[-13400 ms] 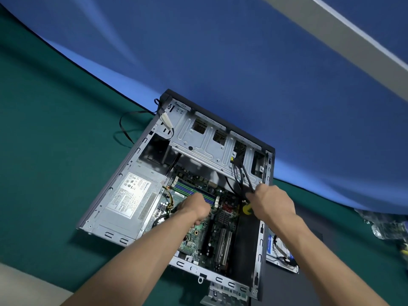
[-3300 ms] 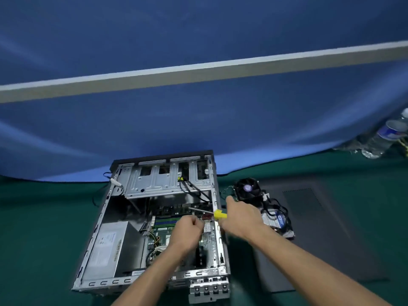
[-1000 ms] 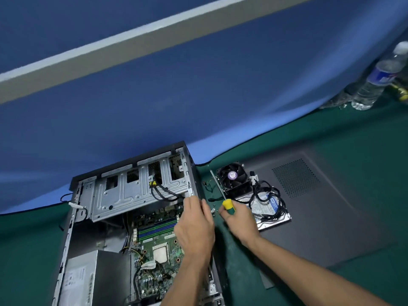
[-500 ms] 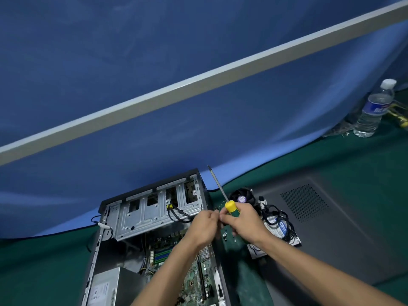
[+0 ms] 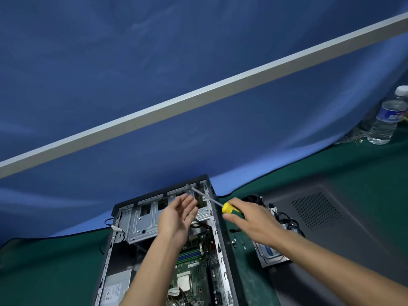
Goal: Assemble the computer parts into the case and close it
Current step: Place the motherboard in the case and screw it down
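The open computer case (image 5: pixel 123 217) lies on its side on the green table, with the motherboard (image 5: pixel 194 270) and the power supply (image 5: pixel 114 288) inside. My right hand (image 5: pixel 251 221) grips a screwdriver (image 5: pixel 230 209) by its yellow and green handle; its shaft points up and left over the case's far right corner. My left hand (image 5: pixel 178 215) hovers over the metal drive cage (image 5: pixel 143 224) with its fingers spread and nothing in it. The case's dark side panel (image 5: pixel 344 226) lies flat to the right.
A hard drive (image 5: pixel 271 255) with black cables lies between the case and the panel, my right hand covering part of it. Several small screws (image 5: pixel 239 242) are scattered beside the case. A water bottle (image 5: pixel 386 117) stands at the far right. A blue cloth hangs behind.
My two hands, joined at the screwdriver half a second ago, have parted. The left hand has let go and spread open; the screwdriver shaft has swung left over the case corner.
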Demonstrator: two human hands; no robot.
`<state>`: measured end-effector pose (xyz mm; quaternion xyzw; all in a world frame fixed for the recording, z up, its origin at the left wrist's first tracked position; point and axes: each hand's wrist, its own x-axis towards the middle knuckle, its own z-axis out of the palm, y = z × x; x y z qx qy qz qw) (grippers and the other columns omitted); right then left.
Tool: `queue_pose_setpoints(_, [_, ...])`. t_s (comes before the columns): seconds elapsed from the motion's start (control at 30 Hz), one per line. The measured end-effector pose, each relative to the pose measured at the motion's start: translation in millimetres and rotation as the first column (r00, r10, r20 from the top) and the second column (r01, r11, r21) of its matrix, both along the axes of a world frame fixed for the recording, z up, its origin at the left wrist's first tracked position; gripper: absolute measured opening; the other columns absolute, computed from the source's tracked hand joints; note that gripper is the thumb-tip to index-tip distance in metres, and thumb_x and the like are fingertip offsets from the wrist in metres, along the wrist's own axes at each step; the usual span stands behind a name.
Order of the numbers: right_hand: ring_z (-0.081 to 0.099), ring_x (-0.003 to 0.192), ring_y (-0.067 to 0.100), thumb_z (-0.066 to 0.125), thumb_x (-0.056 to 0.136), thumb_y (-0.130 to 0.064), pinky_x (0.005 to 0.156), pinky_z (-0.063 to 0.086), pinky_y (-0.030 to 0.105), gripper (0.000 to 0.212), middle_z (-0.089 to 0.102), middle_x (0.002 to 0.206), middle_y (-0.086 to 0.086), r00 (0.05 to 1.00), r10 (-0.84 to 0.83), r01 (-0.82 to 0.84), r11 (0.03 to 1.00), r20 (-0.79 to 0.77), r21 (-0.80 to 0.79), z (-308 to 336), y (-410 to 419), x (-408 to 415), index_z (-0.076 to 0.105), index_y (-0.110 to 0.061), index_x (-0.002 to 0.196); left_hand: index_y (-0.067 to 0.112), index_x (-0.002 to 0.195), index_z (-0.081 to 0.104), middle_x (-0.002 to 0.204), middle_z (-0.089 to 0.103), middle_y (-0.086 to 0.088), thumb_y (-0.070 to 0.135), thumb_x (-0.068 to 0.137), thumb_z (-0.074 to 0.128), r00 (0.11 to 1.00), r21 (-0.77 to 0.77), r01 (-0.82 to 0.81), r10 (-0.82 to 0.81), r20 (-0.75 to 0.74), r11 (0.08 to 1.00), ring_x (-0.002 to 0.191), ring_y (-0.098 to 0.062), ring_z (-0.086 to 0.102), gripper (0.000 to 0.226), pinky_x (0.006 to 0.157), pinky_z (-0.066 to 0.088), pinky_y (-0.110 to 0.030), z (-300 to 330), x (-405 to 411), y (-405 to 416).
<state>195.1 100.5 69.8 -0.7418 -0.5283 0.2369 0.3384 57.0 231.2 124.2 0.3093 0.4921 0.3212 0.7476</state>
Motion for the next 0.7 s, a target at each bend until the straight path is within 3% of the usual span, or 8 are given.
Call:
queue_pose_setpoints(0.07, [0.049, 0.072, -0.004, 0.041, 0.092, -0.060, 0.064, 0.031, 0.023, 0.025, 0.055, 0.081, -0.022, 0.991, 0.026, -0.028, 0.999, 0.130, 0.020, 4, 0, 0, 0.051, -0.040, 0.103, 0.002, 0.097, 0.056, 0.096, 0.064, -0.013, 0.015, 0.102, 0.037, 0.996, -0.070, -0.038, 0.043, 0.076, 0.997, 0.083, -0.023, 0.062, 0.024, 0.079, 0.050, -0.037, 1, -5, 5])
queue_pose_setpoints(0.17, [0.055, 0.088, 0.005, 0.041, 0.091, -0.062, 0.072, 0.031, 0.027, 0.036, 0.063, 0.098, -0.019, 0.980, 0.028, -0.033, 0.999, 0.197, 0.022, 5, 2, -1, 0.055, -0.041, 0.116, 0.004, 0.093, 0.058, 0.091, 0.069, -0.013, 0.015, 0.100, 0.040, 0.984, -0.135, -0.051, 0.073, 0.162, 0.990, 0.078, -0.024, 0.068, 0.023, 0.072, 0.050, -0.038, 3, -12, 8])
queue_pose_setpoints(0.23, [0.057, 0.095, 0.007, 0.043, 0.091, -0.062, 0.073, 0.032, 0.026, 0.040, 0.066, 0.105, -0.016, 0.979, 0.028, -0.033, 0.999, 0.200, 0.020, 4, 3, -2, 0.056, -0.041, 0.122, 0.004, 0.091, 0.060, 0.083, 0.073, -0.012, 0.016, 0.098, 0.045, 0.978, -0.152, -0.056, 0.085, 0.192, 0.987, 0.076, -0.024, 0.070, 0.020, 0.076, 0.049, -0.038, 0, -15, 9])
queue_pose_setpoints(0.37, [0.058, 0.102, 0.009, 0.045, 0.089, -0.062, 0.080, 0.039, 0.028, 0.042, 0.066, 0.112, -0.015, 0.978, 0.052, -0.054, 0.999, 0.202, 0.005, 7, 6, -1, 0.056, -0.042, 0.124, 0.005, 0.094, 0.061, 0.079, 0.074, -0.010, 0.018, 0.097, 0.049, 0.971, -0.152, -0.077, 0.109, 0.214, 0.985, 0.080, -0.023, 0.069, 0.017, 0.087, 0.047, -0.038, -9, -18, 8])
queue_pose_setpoints(0.57, [0.059, 0.103, 0.012, 0.049, 0.088, -0.062, 0.081, 0.042, 0.028, 0.041, 0.068, 0.112, -0.012, 0.978, 0.075, -0.065, 0.996, 0.195, -0.057, 15, 13, -1, 0.058, -0.043, 0.123, 0.003, 0.096, 0.060, 0.096, 0.069, -0.013, 0.017, 0.097, 0.048, 0.972, -0.126, -0.085, 0.110, 0.206, 0.988, 0.071, -0.021, 0.072, 0.019, 0.078, 0.049, -0.037, -18, -18, 7])
queue_pose_setpoints(0.7, [0.059, 0.106, 0.015, 0.049, 0.088, -0.062, 0.078, 0.039, 0.028, 0.041, 0.067, 0.114, -0.010, 0.960, 0.136, -0.108, 0.986, 0.246, -0.126, 22, 19, -1, 0.056, -0.045, 0.124, 0.001, 0.096, 0.060, 0.096, 0.067, -0.017, 0.015, 0.098, 0.046, 0.974, -0.143, -0.112, 0.137, 0.181, 0.983, 0.086, -0.024, 0.065, 0.020, 0.083, 0.046, -0.040, -23, -24, 5])
